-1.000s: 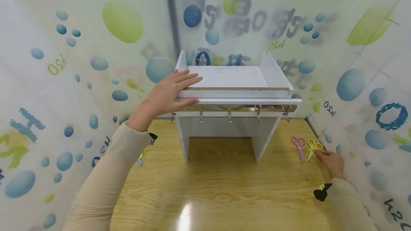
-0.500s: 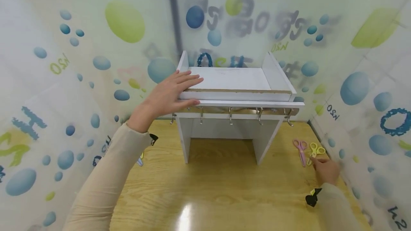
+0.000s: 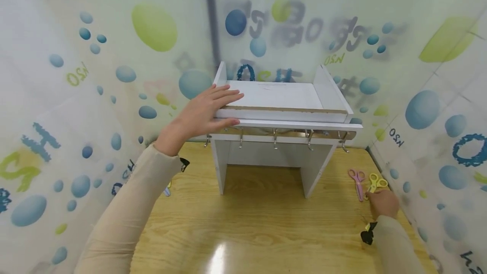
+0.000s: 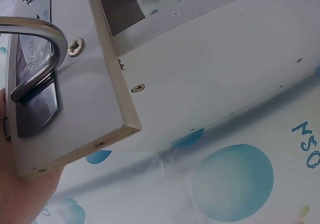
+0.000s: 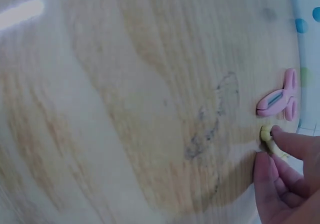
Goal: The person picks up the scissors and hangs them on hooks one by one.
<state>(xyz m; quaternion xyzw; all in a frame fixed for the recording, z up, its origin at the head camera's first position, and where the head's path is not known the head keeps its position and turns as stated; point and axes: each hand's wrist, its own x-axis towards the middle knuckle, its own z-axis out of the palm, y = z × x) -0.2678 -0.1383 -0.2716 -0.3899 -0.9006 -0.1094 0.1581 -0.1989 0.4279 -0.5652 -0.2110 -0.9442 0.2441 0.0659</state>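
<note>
A white shelf (image 3: 281, 116) stands on the wooden table (image 3: 258, 231), with several metal hooks along its front. My left hand (image 3: 205, 111) rests on its upper left corner, fingers straight on top and thumb along the front. The left wrist view shows a metal hook (image 4: 55, 39) and part of this hand behind the hook board (image 4: 90, 94). At the table's right side, my right hand (image 3: 383, 203) pinches the blade end of yellow scissors (image 3: 374, 186). Pink scissors (image 3: 358, 183) lie just left of them. In the right wrist view, fingers partly hide the yellow scissors (image 5: 265, 133).
Bluish scissors (image 3: 167, 191) and something yellow lie left of the shelf, partly hidden by my left sleeve. Patterned curtain walls (image 3: 152, 33) surround the table at the back and sides. Dark scribbled marks (image 5: 202, 134) show on the tabletop near my right hand.
My right hand has shifted left and toward me, to the blade end of the yellow scissors. My left hand stays on the shelf. The head view has tilted slightly.
</note>
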